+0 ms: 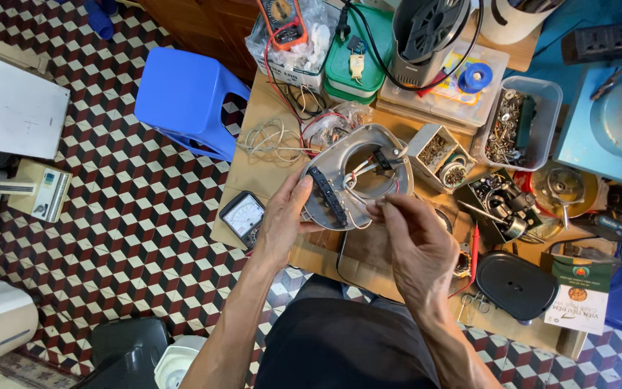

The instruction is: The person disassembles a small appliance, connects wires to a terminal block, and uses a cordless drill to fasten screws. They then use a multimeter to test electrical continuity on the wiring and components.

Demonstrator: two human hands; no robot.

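Note:
My left hand [284, 220] grips the lower left rim of a grey ring-shaped appliance housing [390, 148], held tilted above the wooden workbench [260, 166]. A black strip and white and red wires sit inside the housing's opening. My right hand [413, 241] hovers at the housing's lower right edge with its fingertips pinched together near the wires. Whether the fingers pinch a wire or a small part cannot be made out.
On the bench: an analog meter [243, 216], an orange multimeter [282, 21], a green box [358, 57], a clear tub of screws [520, 122], small part boxes [437, 155], a black oval lid [516, 284], loose cables. A blue plastic stool [185, 97] stands left on the patterned floor.

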